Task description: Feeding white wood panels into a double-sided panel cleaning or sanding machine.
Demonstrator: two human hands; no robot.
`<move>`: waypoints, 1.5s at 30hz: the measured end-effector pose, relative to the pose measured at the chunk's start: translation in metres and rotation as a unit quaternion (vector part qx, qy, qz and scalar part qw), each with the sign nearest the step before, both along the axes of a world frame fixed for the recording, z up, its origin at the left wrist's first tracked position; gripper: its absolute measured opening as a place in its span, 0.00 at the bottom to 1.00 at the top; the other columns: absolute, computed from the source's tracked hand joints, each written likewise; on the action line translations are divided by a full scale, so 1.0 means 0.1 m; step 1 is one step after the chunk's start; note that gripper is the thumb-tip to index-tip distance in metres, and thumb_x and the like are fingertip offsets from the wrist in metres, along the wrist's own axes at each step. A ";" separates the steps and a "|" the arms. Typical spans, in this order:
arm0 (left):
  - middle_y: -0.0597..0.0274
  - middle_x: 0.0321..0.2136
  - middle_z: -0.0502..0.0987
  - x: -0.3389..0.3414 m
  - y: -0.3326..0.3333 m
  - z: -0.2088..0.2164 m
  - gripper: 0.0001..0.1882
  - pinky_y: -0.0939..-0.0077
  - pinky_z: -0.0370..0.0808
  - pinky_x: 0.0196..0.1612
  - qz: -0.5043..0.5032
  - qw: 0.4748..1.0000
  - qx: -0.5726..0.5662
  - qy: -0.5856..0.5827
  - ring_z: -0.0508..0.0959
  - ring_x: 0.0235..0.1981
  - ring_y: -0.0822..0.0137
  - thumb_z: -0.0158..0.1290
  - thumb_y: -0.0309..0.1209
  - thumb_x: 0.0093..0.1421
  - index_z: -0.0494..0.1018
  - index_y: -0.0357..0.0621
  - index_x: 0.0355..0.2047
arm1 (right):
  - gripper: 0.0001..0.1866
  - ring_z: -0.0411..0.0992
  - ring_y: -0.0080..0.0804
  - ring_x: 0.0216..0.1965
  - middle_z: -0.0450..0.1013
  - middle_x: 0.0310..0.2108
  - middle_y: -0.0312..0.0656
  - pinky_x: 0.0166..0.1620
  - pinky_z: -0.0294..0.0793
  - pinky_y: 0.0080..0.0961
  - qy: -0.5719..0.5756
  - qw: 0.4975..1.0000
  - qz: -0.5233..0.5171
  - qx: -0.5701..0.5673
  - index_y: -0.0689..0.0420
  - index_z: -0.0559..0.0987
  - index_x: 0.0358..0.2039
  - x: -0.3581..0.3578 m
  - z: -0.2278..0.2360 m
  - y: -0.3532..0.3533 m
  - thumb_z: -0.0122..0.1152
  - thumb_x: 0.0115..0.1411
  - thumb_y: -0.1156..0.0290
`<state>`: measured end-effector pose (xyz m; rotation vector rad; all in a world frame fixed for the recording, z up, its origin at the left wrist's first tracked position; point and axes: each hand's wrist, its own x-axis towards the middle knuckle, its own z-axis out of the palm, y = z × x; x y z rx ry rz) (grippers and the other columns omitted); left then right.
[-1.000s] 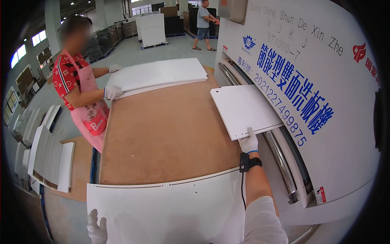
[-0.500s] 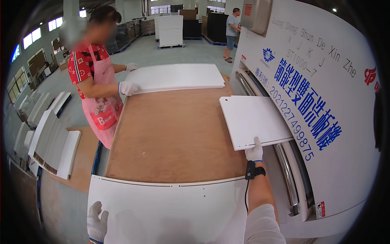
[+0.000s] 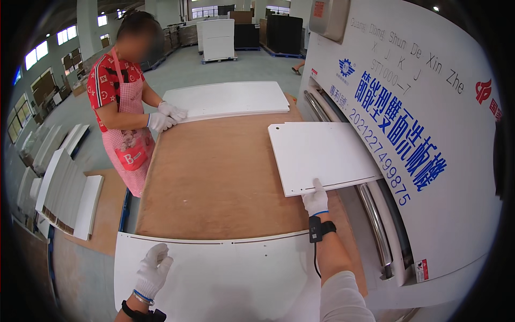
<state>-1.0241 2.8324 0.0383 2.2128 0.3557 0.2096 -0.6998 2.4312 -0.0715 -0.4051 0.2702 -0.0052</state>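
My gloved right hand (image 3: 316, 200) grips the near edge of a white panel (image 3: 322, 155), thumb on top; its other fingers are hidden underneath. This panel has small holes near its edges, and its right end is at the rollers of the white machine. My gloved left hand (image 3: 154, 271), fingers loosely bent and holding nothing, is over the left part of a larger white panel (image 3: 214, 279) nearest me. That panel has a dark groove along its far edge. Whether the left hand touches it, I cannot tell.
A brown board tabletop (image 3: 220, 172) lies between the panels. Across it, a co-worker in a pink apron (image 3: 126, 129) has both gloved hands at a white panel stack (image 3: 228, 99). The machine (image 3: 407, 118) with steel rollers (image 3: 375, 231) stands right; more panels (image 3: 64, 188) sit left.
My right hand and its panel have moved left, out from the machine. My left hand has moved right and up. The co-worker's hands have come closer together.
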 end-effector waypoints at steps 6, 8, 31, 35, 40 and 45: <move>0.54 0.40 0.74 0.77 -0.37 -0.03 0.18 0.73 0.73 0.46 -0.069 0.977 -0.195 0.053 0.75 0.41 0.65 0.50 0.31 0.60 0.65 0.32 0.48 | 0.19 0.65 0.42 0.53 0.66 0.52 0.44 0.56 0.65 0.45 0.010 0.999 0.007 0.031 0.56 0.64 0.54 0.00 0.01 0.13 0.48 0.62 0.74; 0.54 0.41 0.73 1.01 -0.60 0.09 0.19 0.73 0.73 0.46 -0.080 0.961 -0.251 0.087 0.75 0.42 0.65 0.50 0.32 0.61 0.65 0.32 0.48 | 0.19 0.65 0.42 0.54 0.65 0.53 0.44 0.56 0.65 0.45 0.023 0.999 0.013 0.018 0.56 0.64 0.55 -0.01 0.02 0.21 0.47 0.62 0.73; 0.53 0.49 0.68 2.73 -1.71 -0.68 0.21 0.62 0.71 0.52 -0.079 0.794 -0.584 0.150 0.71 0.49 0.58 0.46 0.37 0.63 0.62 0.37 0.52 | 0.19 0.62 0.40 0.55 0.64 0.53 0.44 0.58 0.63 0.42 0.007 0.992 0.122 0.043 0.55 0.63 0.54 -0.34 0.13 0.74 0.48 0.63 0.70; 0.52 0.48 0.69 2.78 -1.70 -0.80 0.18 0.61 0.72 0.52 -0.060 0.797 -0.591 0.109 0.71 0.49 0.57 0.44 0.34 0.64 0.64 0.35 0.50 | 0.17 0.63 0.37 0.54 0.65 0.51 0.41 0.58 0.62 0.40 0.056 0.987 0.148 0.011 0.53 0.66 0.51 -0.35 0.12 0.79 0.51 0.62 0.68; 0.50 0.48 0.69 2.72 -1.56 -0.66 0.18 0.60 0.73 0.50 -0.051 0.806 -0.583 0.085 0.72 0.48 0.56 0.44 0.32 0.64 0.63 0.32 0.50 | 0.20 0.62 0.42 0.54 0.63 0.52 0.45 0.58 0.62 0.40 0.095 0.982 0.163 0.025 0.58 0.64 0.52 -0.45 0.27 0.61 0.53 0.62 0.67; 0.53 0.47 0.70 2.67 -1.31 -0.59 0.17 0.60 0.75 0.48 -0.016 0.827 -0.554 0.092 0.73 0.47 0.57 0.45 0.32 0.63 0.65 0.33 0.49 | 0.21 0.61 0.44 0.56 0.62 0.53 0.48 0.59 0.61 0.39 0.090 0.994 0.055 0.015 0.61 0.63 0.53 -0.37 0.27 0.10 0.50 0.63 0.65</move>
